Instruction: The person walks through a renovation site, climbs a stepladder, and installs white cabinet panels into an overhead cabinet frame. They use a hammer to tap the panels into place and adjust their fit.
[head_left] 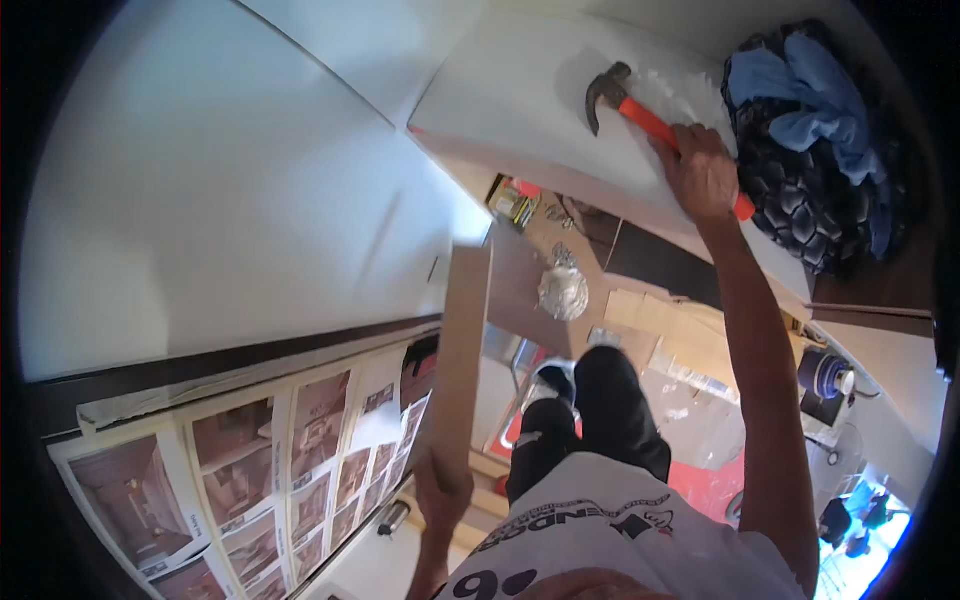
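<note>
My right hand (704, 172) is closed round the orange handle of a claw hammer (640, 112). The hammer's dark head points to the upper left, over a white ledge (500, 95). I cannot tell whether the hammer rests on the ledge. At the lower middle, my left hand (443, 488) grips the lower end of a long flat wooden board (462, 345). That board stands steeply beside a white panel (250, 190), its far end close to the panel's corner. Part of my left hand's fingers is hidden by the board.
A dark patterned cloth or bag (795, 205) with a blue cloth (815, 95) lies right of the hammer. Far below are a silvery round bundle (563, 292), cardboard sheets (675, 335) and a fan (838, 447). A sheet of room pictures (270, 475) hangs at left.
</note>
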